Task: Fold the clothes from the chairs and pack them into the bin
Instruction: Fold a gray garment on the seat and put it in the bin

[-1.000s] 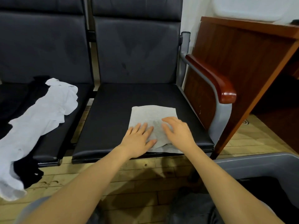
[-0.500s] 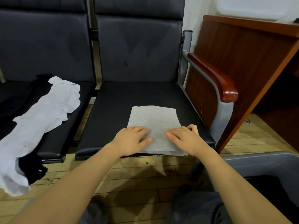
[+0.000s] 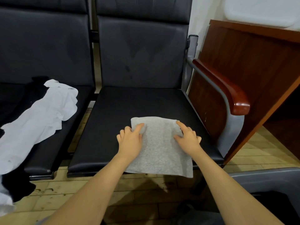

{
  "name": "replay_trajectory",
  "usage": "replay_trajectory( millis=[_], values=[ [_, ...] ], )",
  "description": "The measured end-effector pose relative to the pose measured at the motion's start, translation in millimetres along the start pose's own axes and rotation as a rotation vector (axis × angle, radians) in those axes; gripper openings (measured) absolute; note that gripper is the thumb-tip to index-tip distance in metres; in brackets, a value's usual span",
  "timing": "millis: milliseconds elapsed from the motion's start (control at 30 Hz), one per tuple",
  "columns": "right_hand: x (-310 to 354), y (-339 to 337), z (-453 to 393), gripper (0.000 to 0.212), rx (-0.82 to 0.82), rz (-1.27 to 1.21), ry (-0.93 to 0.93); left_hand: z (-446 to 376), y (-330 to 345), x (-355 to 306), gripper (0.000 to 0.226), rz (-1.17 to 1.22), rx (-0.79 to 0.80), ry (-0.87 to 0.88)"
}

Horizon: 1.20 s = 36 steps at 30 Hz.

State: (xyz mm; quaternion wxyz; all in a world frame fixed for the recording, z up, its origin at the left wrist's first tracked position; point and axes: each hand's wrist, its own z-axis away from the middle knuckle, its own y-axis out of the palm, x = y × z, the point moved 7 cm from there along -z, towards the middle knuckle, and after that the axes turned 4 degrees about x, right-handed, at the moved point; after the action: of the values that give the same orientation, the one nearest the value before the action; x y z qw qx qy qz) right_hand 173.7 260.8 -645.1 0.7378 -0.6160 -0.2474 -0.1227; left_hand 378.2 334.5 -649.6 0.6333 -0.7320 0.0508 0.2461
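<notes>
Hands pinch our grey cloth's (image 3: 159, 148) far corners on the seat (image 3: 129, 104): left hand (image 3: 129, 138) at ten o'clock, right hand (image 3: 188, 138) at two, fingers curled on fabric.

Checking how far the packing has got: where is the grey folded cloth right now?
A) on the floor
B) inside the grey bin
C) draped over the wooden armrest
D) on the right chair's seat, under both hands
D: the grey folded cloth lies on the right chair's seat, its near edge overhanging, with the left hand and right hand at its far corners.
</notes>
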Motion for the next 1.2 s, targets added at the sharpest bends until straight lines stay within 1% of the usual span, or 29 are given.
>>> replay_trajectory(
  millis=[100,200,267,333,500,600,667,800,933,1033,1100,1200],
  values=[
    [6,8,0,0.052,0.057,-0.055,0.008,-2,0,1,0.043,0.19,-0.003,0.033],
    [9,8,7,0.036,0.034,-0.109,-0.088,1,-9,-5,0.041,0.381,-0.02,0.083],
    [11,-1,18,0.028,-0.024,-0.251,-0.164,5,-20,-16,0.039,0.438,-0.074,0.135],
    [11,-15,30,0.027,-0.105,-0.333,-0.227,12,-32,-28,0.036,0.467,-0.133,0.199],
    [19,-66,62,0.027,-0.355,-0.31,-0.395,35,-61,-57,0.031,0.48,-0.247,0.358],
    [22,-97,81,0.028,-0.446,-0.278,-0.465,43,-80,-81,0.03,0.486,-0.293,0.41],
    [20,-120,93,0.028,-0.475,-0.25,-0.476,46,-90,-103,0.03,0.49,-0.301,0.444],
    [-3,-163,116,0.032,-0.535,-0.148,-0.423,58,-101,-158,0.03,0.526,-0.277,0.53],
    [-48,-194,145,0.037,-0.575,-0.103,-0.308,80,-89,-214,0.031,0.554,-0.215,0.593],
    [-88,-209,165,0.041,-0.563,-0.065,-0.229,94,-65,-252,0.032,0.536,-0.148,0.673],
    [-117,-215,173,0.043,-0.538,0.0,-0.164,97,-41,-276,0.033,0.528,-0.066,0.712],
    [-170,-215,177,0.047,-0.464,0.04,-0.053,99,6,-307,0.036,0.518,0.071,0.718]
  ],
)
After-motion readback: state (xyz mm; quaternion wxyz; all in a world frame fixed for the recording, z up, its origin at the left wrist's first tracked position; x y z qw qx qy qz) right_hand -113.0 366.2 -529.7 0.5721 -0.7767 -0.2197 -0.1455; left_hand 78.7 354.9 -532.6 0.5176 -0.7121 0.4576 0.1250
